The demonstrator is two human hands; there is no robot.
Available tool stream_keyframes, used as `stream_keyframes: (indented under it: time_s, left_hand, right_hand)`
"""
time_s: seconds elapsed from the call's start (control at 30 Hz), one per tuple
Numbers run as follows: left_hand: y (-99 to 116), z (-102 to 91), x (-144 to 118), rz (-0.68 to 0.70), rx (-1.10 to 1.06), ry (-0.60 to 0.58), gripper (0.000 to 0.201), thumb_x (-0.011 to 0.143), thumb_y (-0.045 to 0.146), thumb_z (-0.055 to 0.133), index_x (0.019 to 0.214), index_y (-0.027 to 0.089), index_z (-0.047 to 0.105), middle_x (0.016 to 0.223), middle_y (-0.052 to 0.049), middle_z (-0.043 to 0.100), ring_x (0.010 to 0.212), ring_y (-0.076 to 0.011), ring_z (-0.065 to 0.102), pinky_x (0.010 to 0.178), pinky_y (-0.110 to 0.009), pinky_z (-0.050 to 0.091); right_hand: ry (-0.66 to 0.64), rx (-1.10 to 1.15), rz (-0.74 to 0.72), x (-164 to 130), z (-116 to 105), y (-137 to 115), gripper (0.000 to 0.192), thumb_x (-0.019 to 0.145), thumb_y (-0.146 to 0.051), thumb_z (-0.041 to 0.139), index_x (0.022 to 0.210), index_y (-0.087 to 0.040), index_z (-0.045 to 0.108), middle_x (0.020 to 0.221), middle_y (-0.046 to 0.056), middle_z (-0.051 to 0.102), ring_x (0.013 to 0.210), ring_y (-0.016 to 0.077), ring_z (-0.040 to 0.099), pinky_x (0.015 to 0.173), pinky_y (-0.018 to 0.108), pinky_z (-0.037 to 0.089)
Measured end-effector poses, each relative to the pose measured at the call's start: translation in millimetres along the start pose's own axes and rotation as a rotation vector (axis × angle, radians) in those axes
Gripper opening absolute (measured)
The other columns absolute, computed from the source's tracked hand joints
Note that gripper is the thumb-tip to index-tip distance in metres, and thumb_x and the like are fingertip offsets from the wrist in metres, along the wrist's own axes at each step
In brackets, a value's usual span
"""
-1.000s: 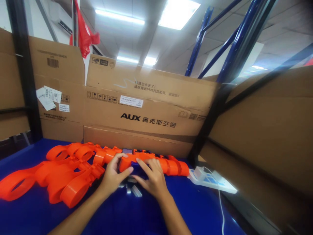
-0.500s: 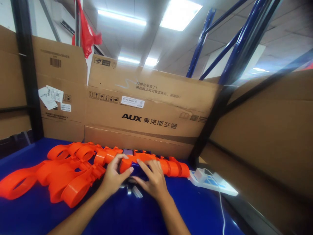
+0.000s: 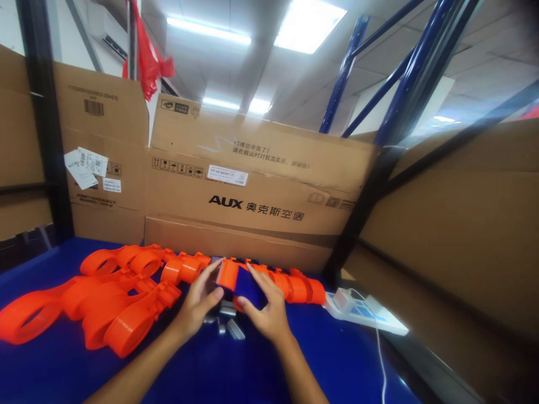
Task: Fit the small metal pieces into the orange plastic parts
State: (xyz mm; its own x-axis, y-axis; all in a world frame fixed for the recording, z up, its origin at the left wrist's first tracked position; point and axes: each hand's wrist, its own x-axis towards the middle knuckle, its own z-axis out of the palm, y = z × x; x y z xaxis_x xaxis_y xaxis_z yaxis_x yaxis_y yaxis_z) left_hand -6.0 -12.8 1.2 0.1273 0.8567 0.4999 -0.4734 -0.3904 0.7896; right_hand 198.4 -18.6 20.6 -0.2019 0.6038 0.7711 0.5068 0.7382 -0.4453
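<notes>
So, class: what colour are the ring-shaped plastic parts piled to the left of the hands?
Bright orange; the ring-shaped plastic parts show best in the head view.

Both hands (image 3: 236, 306) cupped together (seemingly gripping)

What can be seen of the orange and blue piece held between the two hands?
The orange and blue piece looks like moulded plastic: an orange body with a dark blue face turned toward the camera. It is raised slightly off the blue tabletop, tilted. The left hand grips its left end and the right hand its right side. Finer detail is blurred.
</notes>
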Motion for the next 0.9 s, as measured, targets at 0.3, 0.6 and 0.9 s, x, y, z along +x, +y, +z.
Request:
stream_keyframes:
  time_s: [0.3,0.6,0.9]
  left_hand:
    - [-1.4,1.7,0.7,-0.035,0.022,-0.112,0.047,0.077,0.03,0.08,0.12,0.018,0.067,0.121,-0.013,0.069,0.115,-0.0329,0.063,0.096,-0.04,0.051]
    - [-8.4,0.7,2.7,-0.117,0.052,0.054,0.05,0.068,0.034,0.086,0.109,0.019,0.063,0.091,-0.005,0.073,0.076,-0.0191,0.07,0.07,-0.028,0.057]
    - [-16.2,-5.2,10.8,-0.206,0.004,0.382,0.048,0.071,0.051,0.081,0.095,0.018,0.057,0.068,0.001,0.067,0.053,-0.0131,0.066,0.053,-0.023,0.056]
  right_hand:
    - [-0.244,0.529,0.381,0.4,3.6,2.6,0.059,0.088,-0.071,0.052,0.068,-0.018,0.066,0.064,0.002,0.062,0.065,0.019,0.056,0.065,0.031,0.048]
    - [-0.194,0.505,0.453,0.9,10.4,4.0,0.053,0.094,-0.064,0.048,0.075,-0.017,0.065,0.067,0.002,0.062,0.063,0.0163,0.056,0.061,0.027,0.045]
    - [-0.087,0.141,0.019,0.7,-0.1,-15.2,0.051,0.078,-0.044,0.076,0.121,-0.021,0.062,0.115,0.01,0.071,0.104,0.0272,0.067,0.096,0.039,0.05]
